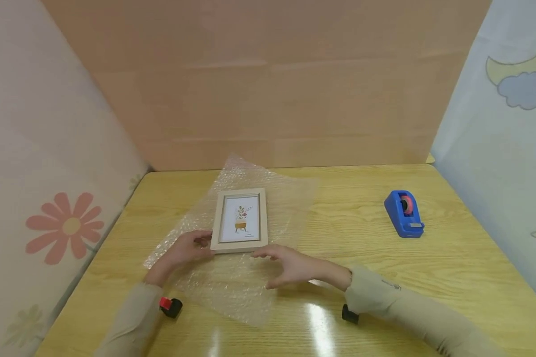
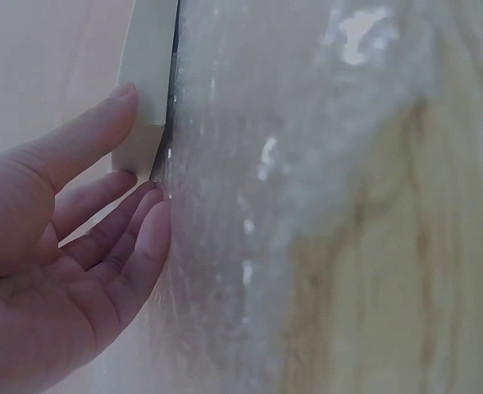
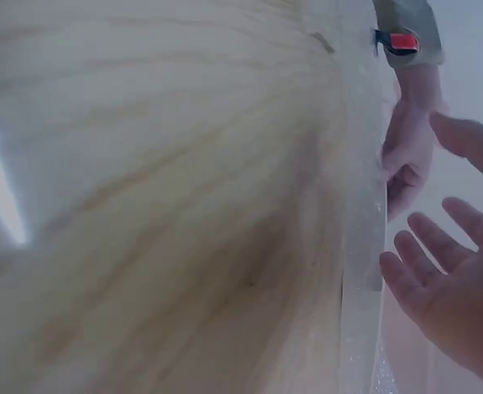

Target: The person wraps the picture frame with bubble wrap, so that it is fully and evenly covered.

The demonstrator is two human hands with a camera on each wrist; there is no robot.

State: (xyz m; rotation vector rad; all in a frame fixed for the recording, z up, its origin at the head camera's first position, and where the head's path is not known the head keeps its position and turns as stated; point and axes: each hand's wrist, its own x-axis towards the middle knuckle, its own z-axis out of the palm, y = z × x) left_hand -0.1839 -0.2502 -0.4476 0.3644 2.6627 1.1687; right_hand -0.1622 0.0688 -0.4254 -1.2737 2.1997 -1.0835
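Head view: picture frame (image 1: pixel 240 218) just beyond the fingertips

We judge the step in hand to be positioning the frame, face up on bubble wrap (image 1: pixel 286 198); the next move likely calls for the right fingers to steady its near right corner. Our left hand (image 1: pixel 189 250) holds the near left corner between thumb and curled fingers. Our right hand (image 1: pixel 290 265) is loosely spread, thumb apart; contact we cannot tell. Well right of those fingers stands a blue tape dispenser (image 1: pixel 404 215).

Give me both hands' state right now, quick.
Left hand: touching the near left corner of the picture frame; whether it grips cannot be told.
Right hand: open, holding nothing, by the frame's near right corner.
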